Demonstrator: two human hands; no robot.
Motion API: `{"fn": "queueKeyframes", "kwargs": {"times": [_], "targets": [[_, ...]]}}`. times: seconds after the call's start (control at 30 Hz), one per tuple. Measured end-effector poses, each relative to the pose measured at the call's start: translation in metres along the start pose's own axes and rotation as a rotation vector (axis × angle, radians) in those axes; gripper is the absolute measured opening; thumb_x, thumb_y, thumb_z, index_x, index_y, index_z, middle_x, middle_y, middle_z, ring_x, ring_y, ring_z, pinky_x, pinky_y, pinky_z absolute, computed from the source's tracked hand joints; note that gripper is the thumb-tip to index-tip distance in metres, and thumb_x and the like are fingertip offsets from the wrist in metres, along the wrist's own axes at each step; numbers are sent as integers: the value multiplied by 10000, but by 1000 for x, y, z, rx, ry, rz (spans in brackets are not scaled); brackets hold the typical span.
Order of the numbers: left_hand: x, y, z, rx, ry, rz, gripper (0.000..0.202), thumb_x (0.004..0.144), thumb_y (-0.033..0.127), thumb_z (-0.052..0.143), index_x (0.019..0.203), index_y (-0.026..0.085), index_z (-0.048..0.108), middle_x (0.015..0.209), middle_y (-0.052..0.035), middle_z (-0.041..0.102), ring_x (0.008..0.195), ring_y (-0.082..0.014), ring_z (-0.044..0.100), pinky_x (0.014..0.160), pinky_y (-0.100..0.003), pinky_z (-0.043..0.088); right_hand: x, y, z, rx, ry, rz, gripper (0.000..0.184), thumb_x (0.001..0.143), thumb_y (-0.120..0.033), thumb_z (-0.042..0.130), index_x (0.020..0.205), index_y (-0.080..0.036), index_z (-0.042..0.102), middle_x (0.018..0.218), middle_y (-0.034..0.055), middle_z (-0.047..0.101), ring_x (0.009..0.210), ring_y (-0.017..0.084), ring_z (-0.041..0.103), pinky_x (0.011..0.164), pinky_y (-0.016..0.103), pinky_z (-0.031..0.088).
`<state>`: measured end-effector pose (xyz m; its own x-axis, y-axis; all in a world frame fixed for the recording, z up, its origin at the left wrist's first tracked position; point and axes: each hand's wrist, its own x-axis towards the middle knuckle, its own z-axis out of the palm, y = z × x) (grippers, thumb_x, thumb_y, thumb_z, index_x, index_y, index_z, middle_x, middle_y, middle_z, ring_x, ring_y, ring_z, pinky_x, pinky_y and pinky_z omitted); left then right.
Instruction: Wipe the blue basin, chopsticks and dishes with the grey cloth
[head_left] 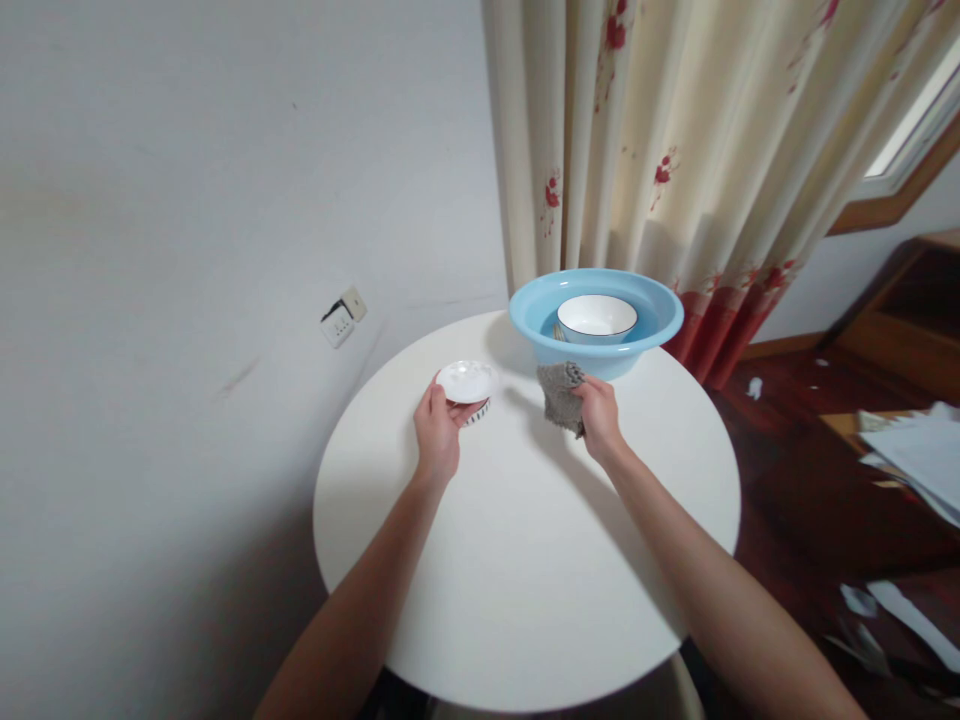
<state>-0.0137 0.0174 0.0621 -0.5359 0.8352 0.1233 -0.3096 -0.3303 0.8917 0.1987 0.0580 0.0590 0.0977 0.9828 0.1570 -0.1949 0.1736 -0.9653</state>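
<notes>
My left hand [438, 424] grips a small white dish [468, 382] by its near left edge, holding it tilted above the left part of the round white table [495, 560]. Just under the dish shows a black-and-white striped piece [478, 412]; whether it is a separate bowl on the table I cannot tell. My right hand [600, 410] is closed on a folded grey cloth [560, 397], in front of the blue basin [529, 312] and apart from the dish. Inside the basin sits a white bowl with a dark rim [598, 316], beside a thin light-coloured item [558, 332] mostly hidden.
A white wall with a power socket [338, 325] borders the table on the left. Behind the basin hangs a cream curtain [697, 150] with red flowers. Papers [915, 450] lie on a low wooden surface at right, and scraps are scattered on the dark floor.
</notes>
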Motion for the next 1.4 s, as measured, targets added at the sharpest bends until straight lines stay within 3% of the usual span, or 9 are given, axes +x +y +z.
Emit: {"fn": "queueKeyframes", "kwargs": {"times": [0.1,0.2,0.33,0.4,0.57,0.73,0.97,1.13,1.4], "targets": [[4,7,-3,-35,51,48,380,960,338,509,1286,153,576,1216,-151,663,959,-212,708,840,-408,612,-4,3,1,-246,-36,-250,427,776,-242,417,1048,-149,733,1051,68,738,1034,255,651,945,393,485],[3,10,-2,-36,70,64,374,961,332,503,1287,164,579,1210,-146,664,955,-209,707,833,-397,615,-17,12,6,-655,-335,-439,524,822,-160,408,1301,-154,618,1437,106,541,1380,248,432,1162,432,293],[2,9,0,-17,66,66,374,960,340,499,1277,163,592,1196,-143,669,930,-204,709,803,-375,622,-38,28,14,-1116,-837,-314,611,913,-372,498,1448,-80,448,1586,212,273,1497,334,184,1193,533,158],[2,7,0,-4,61,67,383,958,359,503,1281,173,595,1216,-141,663,945,-208,706,794,-365,623,-43,32,16,-1164,-922,-259,700,922,-519,498,1453,-68,431,1587,236,250,1494,357,179,1184,537,159],[-4,2,2,6,-22,37,415,926,372,549,1294,183,590,1294,-143,627,1037,-242,676,769,-374,626,-29,25,17,-831,-524,-267,389,990,-398,370,1076,-188,686,1209,131,684,1127,259,622,974,386,440],[-21,-8,9,82,-211,-104,468,873,384,601,1289,169,605,1308,-144,626,1083,-270,648,738,-380,622,-8,21,13,-380,-145,-158,379,918,-429,449,981,-150,697,832,69,729,703,193,638,665,288,485],[-30,-15,11,120,-316,-132,482,834,382,609,1242,133,662,1241,-133,680,1141,-288,627,865,-365,572,-5,16,7,-371,-171,-187,262,788,-360,585,743,-140,720,705,39,700,623,153,572,604,255,434],[-29,-11,11,184,-341,-96,464,854,432,597,1201,140,692,1233,-144,683,1068,-278,663,772,-331,586,-3,18,5,-321,-277,-118,241,758,-339,602,687,-133,704,585,6,625,536,121,520,511,222,387],[-24,9,12,266,-317,43,602,916,544,495,1373,153,496,962,-127,728,531,-139,649,456,-228,479,19,-39,-10,-138,-59,-76,198,710,-302,619,669,-127,702,471,-17,561,421,108,478,414,209,356]]}}
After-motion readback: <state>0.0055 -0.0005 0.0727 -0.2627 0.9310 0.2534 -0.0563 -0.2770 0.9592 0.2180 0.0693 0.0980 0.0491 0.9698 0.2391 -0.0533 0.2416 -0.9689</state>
